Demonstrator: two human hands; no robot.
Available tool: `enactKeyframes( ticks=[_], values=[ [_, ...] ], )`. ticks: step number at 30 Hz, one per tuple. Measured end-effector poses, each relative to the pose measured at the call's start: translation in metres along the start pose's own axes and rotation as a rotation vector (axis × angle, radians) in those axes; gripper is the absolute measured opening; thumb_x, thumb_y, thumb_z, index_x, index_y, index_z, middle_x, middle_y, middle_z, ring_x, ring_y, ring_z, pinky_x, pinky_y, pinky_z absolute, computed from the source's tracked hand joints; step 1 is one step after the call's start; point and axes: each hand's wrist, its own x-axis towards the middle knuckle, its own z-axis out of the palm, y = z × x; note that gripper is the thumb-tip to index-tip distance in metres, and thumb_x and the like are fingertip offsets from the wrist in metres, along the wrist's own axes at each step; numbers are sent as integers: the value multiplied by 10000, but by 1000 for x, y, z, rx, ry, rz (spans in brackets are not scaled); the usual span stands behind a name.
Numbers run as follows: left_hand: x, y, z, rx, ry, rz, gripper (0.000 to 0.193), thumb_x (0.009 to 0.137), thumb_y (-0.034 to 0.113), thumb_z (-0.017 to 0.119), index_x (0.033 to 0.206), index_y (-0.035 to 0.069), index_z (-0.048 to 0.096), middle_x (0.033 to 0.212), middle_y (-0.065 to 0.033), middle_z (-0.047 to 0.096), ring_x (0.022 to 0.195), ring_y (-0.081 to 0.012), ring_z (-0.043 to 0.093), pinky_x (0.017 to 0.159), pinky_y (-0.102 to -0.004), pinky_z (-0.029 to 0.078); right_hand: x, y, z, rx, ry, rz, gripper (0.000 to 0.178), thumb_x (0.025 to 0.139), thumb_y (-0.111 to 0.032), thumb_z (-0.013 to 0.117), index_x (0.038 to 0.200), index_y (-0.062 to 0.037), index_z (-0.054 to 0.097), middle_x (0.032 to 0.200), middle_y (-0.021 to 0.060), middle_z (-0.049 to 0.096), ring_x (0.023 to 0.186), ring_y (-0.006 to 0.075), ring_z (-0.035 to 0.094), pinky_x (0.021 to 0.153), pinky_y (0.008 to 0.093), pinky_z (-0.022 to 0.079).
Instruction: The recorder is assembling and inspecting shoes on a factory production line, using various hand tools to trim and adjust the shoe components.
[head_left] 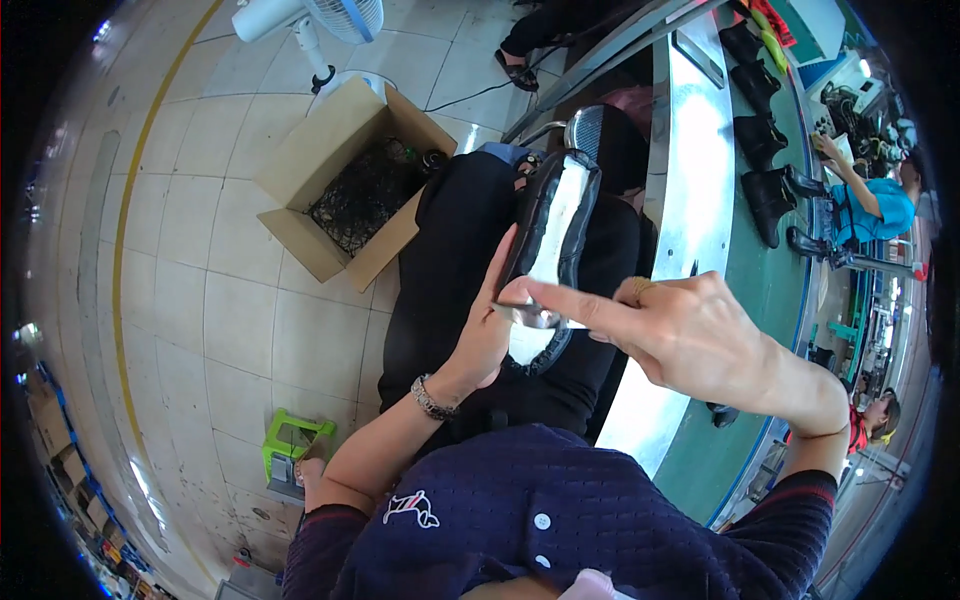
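Observation:
A black shoe, turned sole side up, lies along my lap with its toe or heel end away from me; which end cannot be told. Its underside has a long white strip down the middle, with gathered black material folded in around it. My left hand grips it from the left side near its lower end. My right hand reaches across from the right, its index finger stretched out and touching the shoe's underside. The other fingers of that hand are curled in; whatever they hold, if anything, is hidden.
An open cardboard box with black stuff inside stands on the left floor, below a white fan. On the right run a metal ledge and a green conveyor belt with black boots. A green stool stands lower left; co-workers sit beyond the belt.

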Motion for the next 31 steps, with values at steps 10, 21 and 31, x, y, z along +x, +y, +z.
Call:
enactKeyframes(
  ticks=[10,21,31],
  values=[
    [0,11,-13,-145,-142,-164,1152,732,-113,714,1553,238,-15,1470,-49,323,1293,-157,410,1012,-329,428,17,0,31,-112,78,54,740,908,-228,611,1526,-304,211,579,72,584,414,219,572,389,354,454],
    [3,13,-14,-147,-180,-186,1215,709,-106,738,1548,251,-66,1493,-81,298,1314,-188,400,1047,-355,392,16,-8,39,143,264,4,732,911,-226,612,1526,-238,217,566,84,588,424,254,583,390,373,449],
    [4,11,-18,418,-236,80,1056,812,435,722,1555,235,-1,1596,-92,99,1408,-183,281,1170,-385,204,14,-29,59,-56,340,-273,814,800,-82,541,1533,-220,216,1088,83,696,404,146,527,347,245,470]
  ],
)
